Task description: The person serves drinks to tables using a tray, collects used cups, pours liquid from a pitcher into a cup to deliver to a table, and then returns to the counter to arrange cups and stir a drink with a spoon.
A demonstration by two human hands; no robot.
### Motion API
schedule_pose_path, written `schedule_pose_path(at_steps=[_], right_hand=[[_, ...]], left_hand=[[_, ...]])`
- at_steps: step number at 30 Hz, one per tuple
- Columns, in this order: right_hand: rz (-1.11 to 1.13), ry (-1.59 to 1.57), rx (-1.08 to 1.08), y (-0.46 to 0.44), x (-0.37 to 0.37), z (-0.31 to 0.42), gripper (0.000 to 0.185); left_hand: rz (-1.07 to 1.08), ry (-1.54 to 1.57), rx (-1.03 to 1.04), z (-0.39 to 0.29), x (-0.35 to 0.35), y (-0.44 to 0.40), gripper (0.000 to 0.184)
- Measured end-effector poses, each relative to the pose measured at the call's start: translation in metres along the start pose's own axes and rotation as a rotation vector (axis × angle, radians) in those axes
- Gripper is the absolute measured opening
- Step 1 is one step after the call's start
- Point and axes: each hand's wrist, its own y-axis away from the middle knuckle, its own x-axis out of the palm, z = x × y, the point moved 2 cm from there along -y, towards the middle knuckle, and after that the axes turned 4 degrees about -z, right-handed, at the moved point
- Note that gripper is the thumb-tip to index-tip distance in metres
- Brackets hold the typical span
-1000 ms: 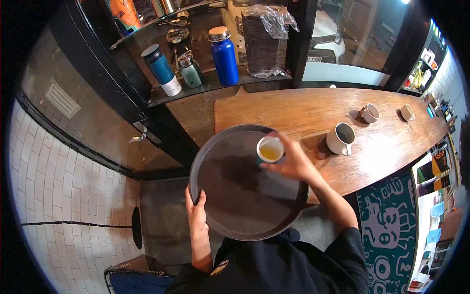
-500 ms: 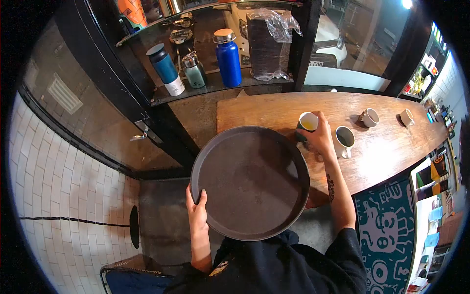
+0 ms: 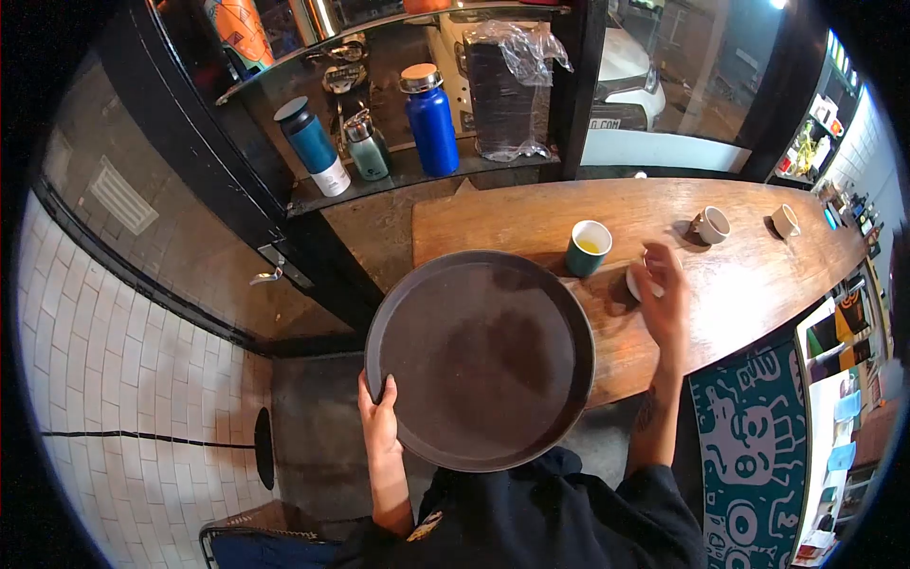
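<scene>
My left hand (image 3: pixel 381 417) grips the left rim of a large round dark brown tray (image 3: pixel 474 360), thumb on top of the edge. The tray is held level in front of my body, overlapping the near end of the wooden table. My right hand (image 3: pixel 666 289) is closed around a white mug (image 3: pixel 644 282) on the table's near side, covering most of it. To its left stands a green cup (image 3: pixel 586 256) with a white inside and some yellow liquid in it. It is upright, just beyond the tray's rim.
Farther along the wooden table (image 3: pixel 512 213) stand two small cups, one speckled (image 3: pixel 713 226) and one pale (image 3: pixel 786 221). A shelf ahead holds a blue bottle (image 3: pixel 432 128), other flasks and a plastic-wrapped box (image 3: pixel 514 100). A glass door with a handle (image 3: pixel 268 274) is at left.
My right hand has let go of the green cup, which stands on the table, and moved right to the white mug. My left hand still holds the tray.
</scene>
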Motion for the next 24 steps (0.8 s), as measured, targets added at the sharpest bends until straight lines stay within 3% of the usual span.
schedule_pose_path(at_steps=[1,3,6,9,10,13,14,15,18,22,24], right_hand=[[-0.057,-0.076,0.063,0.008,-0.014,0.000,0.023],[-0.103,0.271,0.202,0.018,-0.036,-0.007,0.017],[-0.086,0.365,0.230,0.035,-0.046,-0.060,0.019],[0.130,-0.223,0.409,0.045,-0.043,-0.083,0.028],[0.126,-0.223,0.410,0.045,-0.041,-0.082,0.028],[0.148,-0.724,0.672,0.044,-0.027,-0.085,0.026],[0.149,-0.725,0.672,0.045,-0.024,-0.087,0.026],[0.117,-0.787,0.683,0.045,-0.021,-0.086,0.028],[0.068,-0.861,0.757,0.044,-0.013,-0.083,0.033],[0.077,-0.933,0.604,0.054,-0.002,-0.095,0.029],[0.060,-0.846,0.648,0.057,-0.008,-0.089,0.030]], left_hand=[[0.002,0.014,-0.009,-0.001,0.001,0.001,0.038],[-0.010,-0.026,-0.004,0.004,-0.002,-0.001,0.037],[-0.038,-0.030,-0.027,0.008,-0.003,-0.003,0.035],[-0.028,-0.010,-0.027,0.020,-0.009,-0.012,0.035],[-0.001,-0.024,-0.002,0.025,-0.010,-0.016,0.036],[0.013,0.102,-0.148,0.036,-0.015,-0.023,0.040],[0.013,0.141,-0.250,0.039,-0.016,-0.023,0.042],[-0.038,-0.024,-0.320,0.001,-0.002,-0.002,0.063],[-0.092,0.003,-0.295,-0.004,-0.002,0.001,0.049],[-0.115,-0.001,-0.341,-0.004,-0.010,0.014,0.052],[-0.014,0.033,-0.373,0.007,-0.015,0.017,0.071]])
